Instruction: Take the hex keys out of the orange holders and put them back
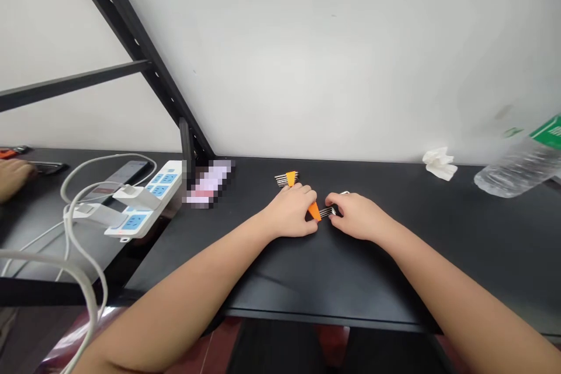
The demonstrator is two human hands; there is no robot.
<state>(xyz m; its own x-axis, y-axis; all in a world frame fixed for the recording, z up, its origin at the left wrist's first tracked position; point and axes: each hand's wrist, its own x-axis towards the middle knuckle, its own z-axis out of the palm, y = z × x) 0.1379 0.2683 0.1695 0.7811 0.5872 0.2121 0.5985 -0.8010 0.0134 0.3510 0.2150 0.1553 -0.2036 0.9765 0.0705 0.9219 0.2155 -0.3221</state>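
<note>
My left hand (294, 210) is closed round an orange holder (314, 211) low over the black table. Thin metal rods (326, 212), which look like hex keys, stick out of the holder to the right. The fingertips of my right hand (356, 215) are closed on the bent ends of these rods. Just beyond my left hand lies a second orange holder (291, 178) with several metal rods pointing left. A small pale edge shows behind my right fingers, too hidden to name.
On the black table (272, 280) are a blurred phone (210, 183), crumpled tissue (440, 163) and a tilted plastic bottle (521, 163). Leftward are a power strip (153, 204) with cables, a dark phone (118, 180), a metal frame (144, 49) and another person's hand (14, 178).
</note>
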